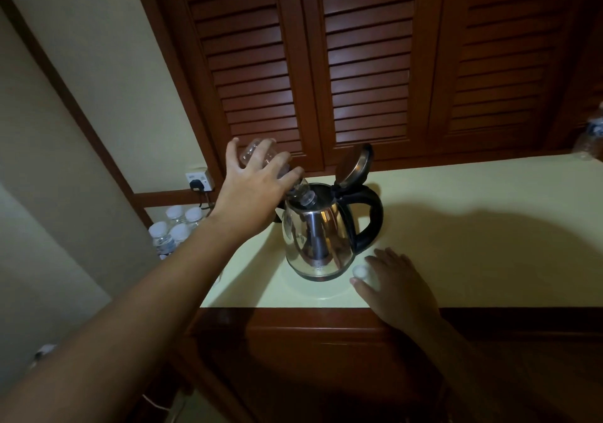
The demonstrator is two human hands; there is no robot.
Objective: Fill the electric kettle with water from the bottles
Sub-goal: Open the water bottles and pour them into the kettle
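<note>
A steel electric kettle (318, 236) with a black handle stands on the pale countertop (473, 243), its lid (355, 166) flipped up. My left hand (251, 191) grips a clear plastic bottle (257, 155) tipped upside down, its open neck (305, 196) inside the kettle's mouth. To the right of the kettle's base, my right hand (398, 282) rests on the counter and pinches a white bottle cap (360, 272) between thumb and fingers.
Several capped water bottles (174, 230) stand low at the left, below a wall socket (199, 181) with a plug in it. Another clear bottle (592, 138) lies at the counter's far right edge. Louvred wooden doors (365, 63) rise behind the counter.
</note>
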